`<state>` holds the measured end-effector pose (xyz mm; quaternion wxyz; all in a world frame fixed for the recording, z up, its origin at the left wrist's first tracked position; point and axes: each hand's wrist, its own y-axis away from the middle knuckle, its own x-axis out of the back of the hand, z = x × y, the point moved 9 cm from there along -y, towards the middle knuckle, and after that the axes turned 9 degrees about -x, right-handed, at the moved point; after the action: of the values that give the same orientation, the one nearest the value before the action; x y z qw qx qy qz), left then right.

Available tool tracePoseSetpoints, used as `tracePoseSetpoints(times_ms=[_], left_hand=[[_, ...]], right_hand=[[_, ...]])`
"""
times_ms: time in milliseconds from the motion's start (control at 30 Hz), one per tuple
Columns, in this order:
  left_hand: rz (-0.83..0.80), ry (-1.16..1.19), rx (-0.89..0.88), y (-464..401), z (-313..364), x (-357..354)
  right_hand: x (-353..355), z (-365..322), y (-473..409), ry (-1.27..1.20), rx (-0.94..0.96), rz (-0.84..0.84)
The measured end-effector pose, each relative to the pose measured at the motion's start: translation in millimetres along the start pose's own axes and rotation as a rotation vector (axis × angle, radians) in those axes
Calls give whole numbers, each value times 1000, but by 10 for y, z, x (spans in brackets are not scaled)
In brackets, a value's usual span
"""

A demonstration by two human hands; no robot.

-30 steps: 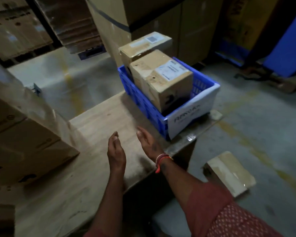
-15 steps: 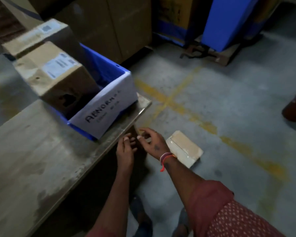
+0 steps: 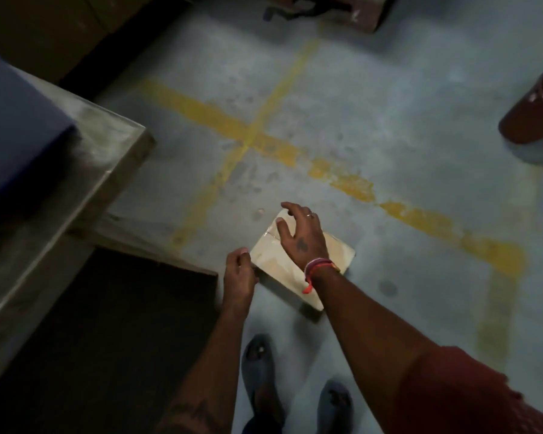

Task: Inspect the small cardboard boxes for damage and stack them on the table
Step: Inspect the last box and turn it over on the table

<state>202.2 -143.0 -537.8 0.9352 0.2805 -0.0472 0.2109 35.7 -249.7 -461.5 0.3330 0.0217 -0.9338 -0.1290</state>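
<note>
While the small cardboard box (image 3: 275, 261) lies flat on the floor (image 3: 373, 120) beside the table (image 3: 107, 158), its long axis runs toward the feet; the right hand (image 3: 301, 236) spreads loose fingers over its far end, the left hand (image 3: 239, 274) curls at its near-left corner, grip unclear.

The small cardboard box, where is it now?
The small cardboard box lies on the floor beside the table, between the left hand and right hand.

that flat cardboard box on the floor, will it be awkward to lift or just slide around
The cardboard box looks flat and low, so it should not tip or roll. Its taped, squared faces suggest it stays stiff. With the right hand reaching over it and the left hand at its edge, it probably lifts lightly.
</note>
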Motion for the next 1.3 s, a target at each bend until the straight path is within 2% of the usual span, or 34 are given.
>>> tracePoseSetpoints(times_ms=[133, 267, 400, 500, 633, 800, 1067, 1167, 1300], left_hand=[[-27, -45, 102, -499, -774, -320], [-75, 10, 347, -734, -1544, -653], [-144, 35, 511, -833, -2183, -934], [-192, 112, 566, -872, -2404, -1155], [-230, 266, 566, -866, -2404, -1396], [-204, 168, 507, -540, -2007, -1283], [-110, 80, 262, -50, -661, -1061], [-96, 99, 181, 209, -52, -989], [-129, 103, -56, 619, 1115, -916]], right_hand=[[-418, 975, -576, 93, -55, 4], [-861, 1887, -1156, 208, -211, -75], [-1182, 2672, -1518, 505, -377, -221], [-1212, 3085, -1611, 644, -469, -282], [-1165, 3210, -1519, 530, -487, -249], [-694, 3063, -1140, 400, -540, -162], [424, 2117, -620, 198, -521, 85], [899, 1707, -396, 119, -504, 209], [1671, 1031, -35, -86, -530, 402]])
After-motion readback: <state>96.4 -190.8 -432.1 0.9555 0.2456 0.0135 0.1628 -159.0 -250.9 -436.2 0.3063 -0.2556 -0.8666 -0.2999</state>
